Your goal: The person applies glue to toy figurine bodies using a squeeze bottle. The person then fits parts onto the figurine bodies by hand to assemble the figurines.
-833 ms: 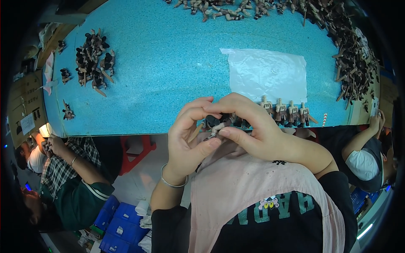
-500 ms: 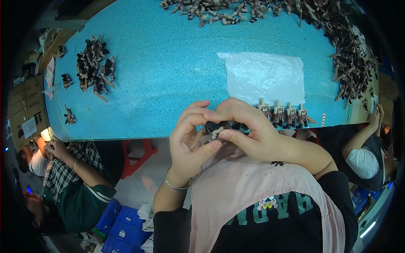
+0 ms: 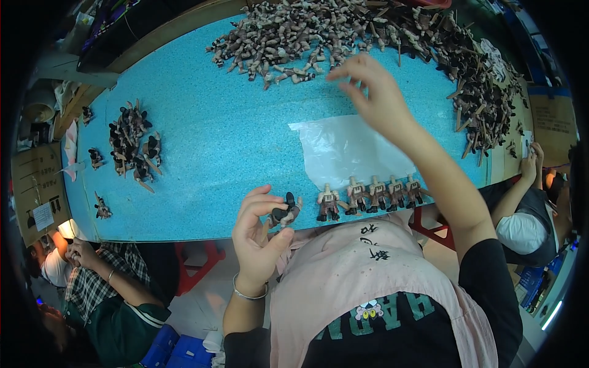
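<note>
Near the front edge of the table, my left hand [image 3: 256,230] grips a small toy figure [image 3: 286,211] with dark and beige parts between thumb and fingers. My right hand [image 3: 371,86] is stretched across the table, over the near side of a large pile of beige and brown toy figures [image 3: 270,46]. Its fingers are apart, and I see nothing in them. Several headless toy figures [image 3: 358,195] stand in a row at the front edge, to the right of my left hand. Behind the row lies a clear plastic sheet [image 3: 343,150], partly under my right forearm.
A heap of dark-haired figures [image 3: 130,141] lies on the left of the blue table [image 3: 215,153], with a few loose ones beside it. More brown parts [image 3: 485,110] spread along the right side. Co-workers sit at both ends; one wears a checked apron [image 3: 92,267]. A red stool [image 3: 195,267] stands below.
My right hand has left the figure and moved far forward to the pile. My left hand keeps the figure. The view has shifted, showing more of the far pile.
</note>
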A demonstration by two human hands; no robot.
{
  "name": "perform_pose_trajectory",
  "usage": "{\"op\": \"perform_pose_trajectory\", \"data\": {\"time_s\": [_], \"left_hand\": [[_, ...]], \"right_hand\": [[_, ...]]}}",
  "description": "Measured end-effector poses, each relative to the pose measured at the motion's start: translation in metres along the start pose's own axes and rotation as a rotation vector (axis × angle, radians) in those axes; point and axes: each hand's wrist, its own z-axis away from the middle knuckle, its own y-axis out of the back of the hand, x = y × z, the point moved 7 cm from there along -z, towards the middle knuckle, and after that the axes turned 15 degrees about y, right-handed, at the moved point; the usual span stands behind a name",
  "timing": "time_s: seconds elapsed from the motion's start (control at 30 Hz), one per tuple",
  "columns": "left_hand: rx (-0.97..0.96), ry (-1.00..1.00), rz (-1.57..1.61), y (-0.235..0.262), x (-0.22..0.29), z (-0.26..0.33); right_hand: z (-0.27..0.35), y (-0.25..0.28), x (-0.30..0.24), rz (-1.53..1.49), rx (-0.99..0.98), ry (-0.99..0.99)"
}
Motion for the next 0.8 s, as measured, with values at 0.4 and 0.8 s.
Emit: {"op": "perform_pose_trajectory", "data": {"time_s": [0.4,0.8], "left_hand": [[0.003,0.059,0.186,0.010,-0.003,0.008],[0.279,-0.139,-0.409,0.040,0.015,-0.007]], "right_hand": [[-0.045,-0.036,0.028,0.571,-0.177,0.432],[0.006,0.007,0.021,-0.107,0.034,0.103]]}}
